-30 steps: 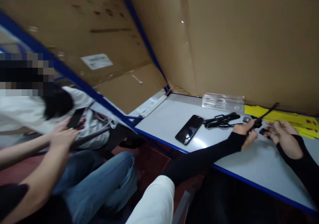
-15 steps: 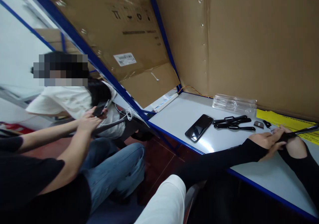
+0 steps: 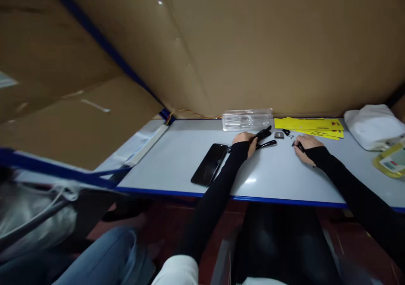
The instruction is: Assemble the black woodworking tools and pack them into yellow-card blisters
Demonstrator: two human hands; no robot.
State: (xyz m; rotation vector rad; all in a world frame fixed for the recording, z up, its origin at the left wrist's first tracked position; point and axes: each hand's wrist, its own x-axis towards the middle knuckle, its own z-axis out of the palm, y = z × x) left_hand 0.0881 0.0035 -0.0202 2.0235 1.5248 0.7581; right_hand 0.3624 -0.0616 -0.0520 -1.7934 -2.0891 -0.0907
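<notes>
My left hand (image 3: 244, 139) is closed on a slim black plastic handle (image 3: 263, 134) over the left part of the table. Another black handle (image 3: 268, 144) lies partly under that hand. To the right, my right hand (image 3: 306, 143) rests by the tabletop, its fingers closed round a small black piece (image 3: 299, 146) that is mostly hidden. Between the hands lie a small grey flat piece (image 3: 279, 135) and a little black part (image 3: 286, 132) with a metal end. A black phone (image 3: 209, 164) lies left of my left hand.
Behind my hands are a clear plastic tray (image 3: 247, 119) and yellow printed cards (image 3: 308, 124). A white bag (image 3: 373, 124) and a bottle of yellow liquid (image 3: 392, 160) stand at the right. Cardboard walls (image 3: 268, 48) enclose the table. A person's jeans-clad leg (image 3: 104, 259) is at lower left.
The view has swung right, toward the table. My hands, together around a black handle before, are now apart, the left among the black handles. The co-worker is mostly out of view.
</notes>
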